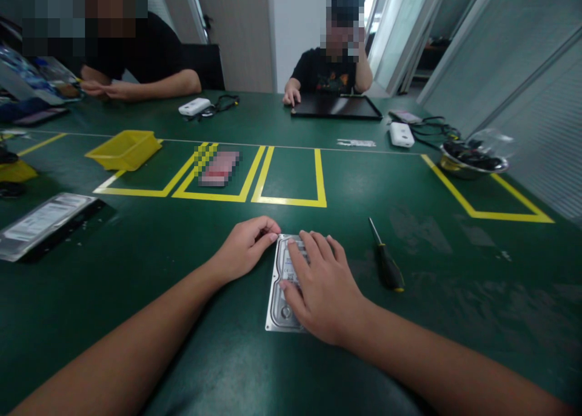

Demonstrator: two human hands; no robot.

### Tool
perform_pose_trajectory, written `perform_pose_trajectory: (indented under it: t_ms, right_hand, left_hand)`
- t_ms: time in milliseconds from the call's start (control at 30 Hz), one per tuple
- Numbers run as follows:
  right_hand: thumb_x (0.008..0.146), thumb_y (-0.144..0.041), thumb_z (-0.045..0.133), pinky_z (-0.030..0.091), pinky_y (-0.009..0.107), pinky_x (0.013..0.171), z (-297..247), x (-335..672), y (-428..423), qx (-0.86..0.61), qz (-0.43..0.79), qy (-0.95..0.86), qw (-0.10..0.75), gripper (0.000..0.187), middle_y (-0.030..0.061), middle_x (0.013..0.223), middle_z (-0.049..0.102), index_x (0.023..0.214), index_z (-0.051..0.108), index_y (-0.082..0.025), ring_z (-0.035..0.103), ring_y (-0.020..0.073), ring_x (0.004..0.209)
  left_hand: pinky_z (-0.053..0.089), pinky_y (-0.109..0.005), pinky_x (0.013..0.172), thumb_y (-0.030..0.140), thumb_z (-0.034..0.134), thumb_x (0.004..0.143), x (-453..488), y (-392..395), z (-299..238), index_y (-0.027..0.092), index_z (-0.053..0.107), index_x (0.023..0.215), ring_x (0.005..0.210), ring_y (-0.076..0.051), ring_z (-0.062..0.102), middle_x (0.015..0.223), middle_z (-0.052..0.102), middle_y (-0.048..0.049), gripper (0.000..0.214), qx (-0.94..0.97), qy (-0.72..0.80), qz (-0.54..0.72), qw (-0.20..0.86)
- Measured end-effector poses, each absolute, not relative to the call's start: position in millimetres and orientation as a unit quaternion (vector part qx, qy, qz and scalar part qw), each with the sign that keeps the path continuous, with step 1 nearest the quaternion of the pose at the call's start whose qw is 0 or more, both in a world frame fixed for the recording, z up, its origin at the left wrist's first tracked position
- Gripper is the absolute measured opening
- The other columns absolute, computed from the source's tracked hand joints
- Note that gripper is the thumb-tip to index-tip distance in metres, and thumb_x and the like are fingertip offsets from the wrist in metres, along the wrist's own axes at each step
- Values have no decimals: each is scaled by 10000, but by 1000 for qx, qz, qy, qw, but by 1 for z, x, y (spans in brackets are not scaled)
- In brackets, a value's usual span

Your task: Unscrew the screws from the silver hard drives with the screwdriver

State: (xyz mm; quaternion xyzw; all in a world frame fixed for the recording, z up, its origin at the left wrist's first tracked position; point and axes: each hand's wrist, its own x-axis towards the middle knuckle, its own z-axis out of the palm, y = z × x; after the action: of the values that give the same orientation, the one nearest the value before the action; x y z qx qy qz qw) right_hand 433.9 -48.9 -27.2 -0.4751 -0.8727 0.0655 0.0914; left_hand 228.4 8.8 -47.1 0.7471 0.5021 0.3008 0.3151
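A silver hard drive (275, 301) with a printed label lies flat on the green table in front of me. My right hand (325, 285) rests over its right side, fingers spread across the label and covering much of it. At the drive's upper left corner is my left hand (248, 246), its thumb and fingertips drawn together in a pinch. Whether that pinch holds the corner or something tiny is hidden. To the right of my right hand lies a screwdriver (388, 267) with a black handle, its tip pointing away from me.
Another hard drive (48, 222) sits at the left. Beyond are yellow tape outlines (291, 202), a yellow bin (125, 152) and a blurred pink item (221, 167). A metal bowl (473, 164) of dark parts stands at right. Two people sit opposite, one touching a black panel (336, 107).
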Motion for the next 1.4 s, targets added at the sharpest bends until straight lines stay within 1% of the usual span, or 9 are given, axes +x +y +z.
perform_pose_trajectory:
  t_ms: [300,733,1067,1300,1400]
  right_hand:
    - [973,-472,361,225,607,1169,-27,434,-52,-473,66,-875,87,628,205,1547,388,1495,427,-131,341,383,1415]
    - [972,-467,359,223,609,1170,-28,435,-52,-468,66,-877,88,629,210,1547,385,1492,429,-121,340,389,1414]
    - [979,-473,341,222,612,1172,-28,434,-51,-467,68,-877,87,632,209,1546,387,1501,420,-126,342,389,1414]
    - [977,-469,341,218,608,1177,-28,435,-52,-468,67,-877,89,632,207,1548,385,1499,421,-123,342,386,1417]
    - [975,-469,349,223,604,1176,-29,435,-52,-468,65,-877,92,627,206,1544,390,1493,429,-125,346,384,1414]
  left_hand:
    - [443,-268,708,237,528,937,228,11,-44,172,649,937,781,-147,594,864,659,-13,137,770,492,282,292]
    - [466,-298,814,201,516,946,227,12,-43,190,658,939,890,-171,624,933,679,-26,143,815,466,264,219]
    - [485,-272,766,235,555,930,224,14,-37,193,711,923,846,-158,648,921,714,-29,162,808,462,268,248]
    - [510,-261,726,269,585,914,220,18,-41,196,742,950,819,-156,667,933,736,-35,177,774,465,273,332]
    - [522,-272,739,267,590,904,220,20,-41,193,755,954,833,-166,671,943,741,-49,187,769,464,273,344]
